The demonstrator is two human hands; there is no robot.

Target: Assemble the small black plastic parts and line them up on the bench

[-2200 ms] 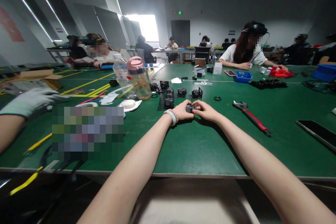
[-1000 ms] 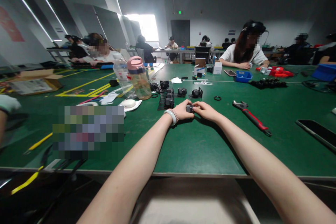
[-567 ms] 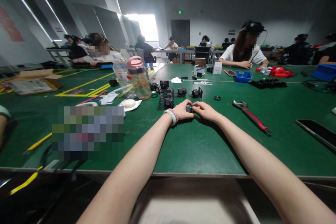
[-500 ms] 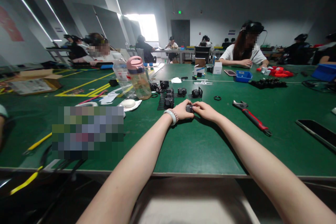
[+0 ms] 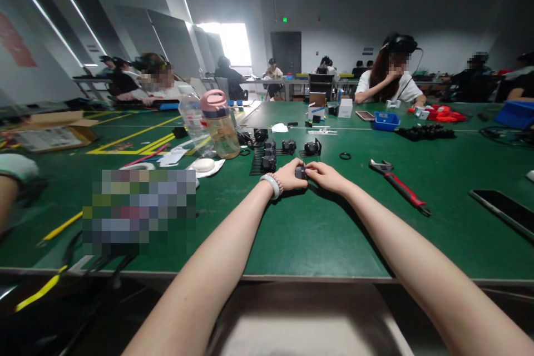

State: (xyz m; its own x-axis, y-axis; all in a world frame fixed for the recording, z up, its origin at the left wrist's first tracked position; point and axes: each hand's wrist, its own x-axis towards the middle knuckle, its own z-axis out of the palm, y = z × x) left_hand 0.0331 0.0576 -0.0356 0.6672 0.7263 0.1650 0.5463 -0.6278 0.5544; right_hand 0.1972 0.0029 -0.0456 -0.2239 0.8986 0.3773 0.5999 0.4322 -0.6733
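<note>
Over the green table, my left hand has its fingers closed around a small dark grey block-shaped part. My right hand pinches at the right side of that same part with thumb and fingertips; the exact grip is too small to make out. Just beyond my left hand, several similar black parts stand on a black slotted rack. Another black part with an upright plate lies past my fingers. A black ring rests to the right of it.
To the right lie an adjustable wrench with a red and black handle and a phone. A pink-lidded bottle and a clear bottle stand left of the parts. Across the table sits a co-worker near a blue tray.
My hands and the dark part stay almost still. The co-worker across has raised a hand to the face, and a white piece now lies on the table there. A neighbour's arm at far left reaches further in.
</note>
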